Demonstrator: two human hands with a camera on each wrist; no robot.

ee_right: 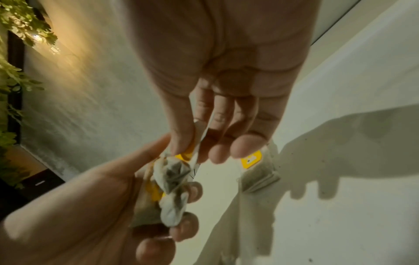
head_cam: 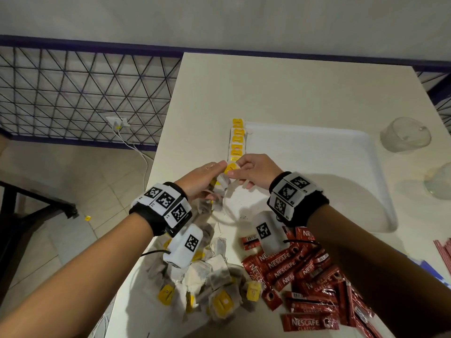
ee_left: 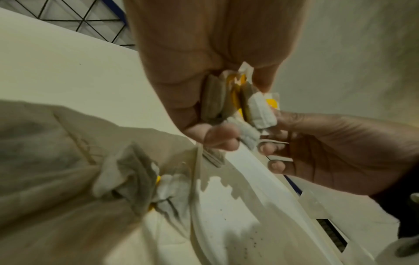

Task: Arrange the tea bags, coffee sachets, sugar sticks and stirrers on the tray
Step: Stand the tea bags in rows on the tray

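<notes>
My left hand [head_cam: 214, 174] grips a bunch of tea bags [ee_left: 217, 100] over the tray's near left corner. My right hand [head_cam: 240, 170] pinches the yellow tag [head_cam: 230, 168] of one tea bag [ee_right: 174, 174] in that bunch between thumb and forefinger. A row of tea bags [head_cam: 237, 140] with yellow tags lies along the left edge of the white tray [head_cam: 317, 154]. Loose tea bags [head_cam: 214, 284] are heaped at the table's near side, under my left wrist. Red coffee sachets [head_cam: 305, 272] lie in a pile to their right. Red-and-white sticks [head_cam: 444, 250] show at the right edge.
Two clear glasses [head_cam: 405, 134] [head_cam: 441, 181] stand right of the tray. The table's left edge runs close beside the tea bag row, with tiled floor and a wire-mesh railing [head_cam: 85, 93] beyond. A blue item [head_cam: 432, 269] peeks out behind my right arm.
</notes>
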